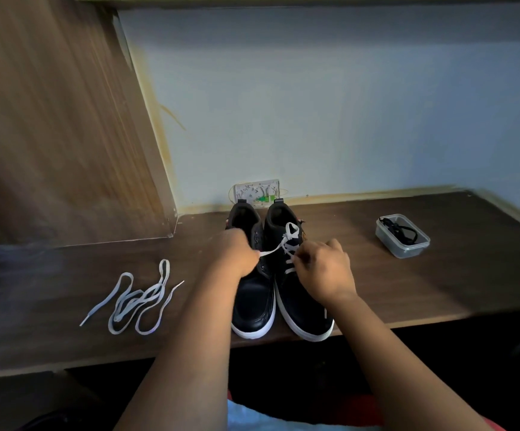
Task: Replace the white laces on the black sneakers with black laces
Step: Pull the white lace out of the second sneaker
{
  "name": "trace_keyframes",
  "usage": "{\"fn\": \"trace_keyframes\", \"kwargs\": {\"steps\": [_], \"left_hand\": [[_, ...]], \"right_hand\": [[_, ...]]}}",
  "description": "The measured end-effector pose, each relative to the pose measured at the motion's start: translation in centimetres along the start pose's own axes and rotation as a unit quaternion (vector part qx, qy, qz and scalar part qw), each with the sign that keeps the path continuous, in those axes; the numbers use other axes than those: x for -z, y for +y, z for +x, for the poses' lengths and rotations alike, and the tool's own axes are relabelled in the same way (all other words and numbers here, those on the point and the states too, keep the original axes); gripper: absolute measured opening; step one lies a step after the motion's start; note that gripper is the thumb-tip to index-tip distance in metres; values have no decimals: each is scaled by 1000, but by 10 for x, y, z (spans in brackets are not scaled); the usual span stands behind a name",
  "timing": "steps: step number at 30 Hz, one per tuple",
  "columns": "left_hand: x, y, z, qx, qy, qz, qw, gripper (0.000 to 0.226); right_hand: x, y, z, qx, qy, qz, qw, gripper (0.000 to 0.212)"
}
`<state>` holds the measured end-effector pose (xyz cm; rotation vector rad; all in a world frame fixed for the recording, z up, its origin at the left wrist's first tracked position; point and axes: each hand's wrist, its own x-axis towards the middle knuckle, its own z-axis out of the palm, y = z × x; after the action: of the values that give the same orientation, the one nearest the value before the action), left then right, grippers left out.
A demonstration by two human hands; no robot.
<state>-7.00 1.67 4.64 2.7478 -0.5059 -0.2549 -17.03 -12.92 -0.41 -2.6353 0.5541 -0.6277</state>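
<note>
Nearest the camera, two bare forearms reach over the front edge of the dark wooden desk (pixel 439 275). The pair of black sneakers stands at that edge, toes toward the person, heels toward the wall. The left sneaker (pixel 252 303) carries no lace; its eyelets show bare. The right sneaker (pixel 299 306) keeps its white lace (pixel 290 241) through the lower eyelets, with a loose loop above the tongue. The left hand (pixel 237 256), over the left sneaker, pinches one strand of that lace, drawn taut from the right sneaker. The right hand (pixel 324 269), over the right sneaker, has fingers curled, pinching the lace at the eyelets. A removed white lace (pixel 137 300) lies coiled well left of the sneakers. A clear plastic container (pixel 403 236) holding black laces (pixel 400 231) sits well right of them. A wall socket (pixel 257 192) is just behind the heels.
</note>
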Motion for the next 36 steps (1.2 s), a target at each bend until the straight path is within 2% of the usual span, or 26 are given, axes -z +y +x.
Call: {"fn": "trace_keyframes", "kwargs": {"steps": [2,4,7,9,11,13,15,17,20,23,24,25,27,29,31,33,34,36], "left_hand": [[-5,14,-1,-67,83,7,994,27],[-10,24,-4,-105,101,31,989,27],[-23,30,-1,-96,89,52,990,27],[-27,29,3,-101,88,58,989,30],[-29,28,4,-113,96,50,988,35],[-32,28,3,-131,88,55,986,39],[-34,28,1,-144,83,50,985,34],[-35,30,0,-154,83,58,983,30],[-37,30,-2,-146,75,57,985,29],[-40,29,-3,-131,102,12,986,28],[-41,29,-2,-111,108,-39,987,31],[-40,31,-2,-82,98,-111,986,37],[-39,34,0,-28,48,-240,969,52],[-41,34,0,-28,-4,-255,967,55],[-40,32,-2,-44,-26,-220,974,35],[-31,30,-4,-60,-68,-247,965,21],[-24,29,-6,-69,-117,-251,958,19],[-6,28,-13,-86,-238,-207,945,16]], "right_hand": [[1,-1,0,-8,-14,-29,999,14],[2,-3,-2,-28,-38,-14,999,15],[6,-3,-2,-50,-51,105,992,21],[11,-1,-1,-23,-13,193,981,25],[14,-1,-1,-1,12,298,955,27],[17,-4,0,-8,24,423,906,27],[24,-10,-1,-9,24,534,845,24],[34,-16,-3,-4,22,598,801,22],[45,-17,-5,0,8,656,755,18],[52,-11,-3,-55,-113,763,635,22],[55,-8,-2,-58,-164,766,619,25],[58,-4,-1,-48,-208,743,634,25],[59,-1,-3,-14,-276,651,707,17],[52,0,-4,-30,-283,551,785,16],[37,5,0,-93,-204,489,843,16],[24,14,7,-155,-95,420,889,13],[19,19,10,-152,-56,360,919,13],[12,28,15,-67,-27,252,965,20]]}}
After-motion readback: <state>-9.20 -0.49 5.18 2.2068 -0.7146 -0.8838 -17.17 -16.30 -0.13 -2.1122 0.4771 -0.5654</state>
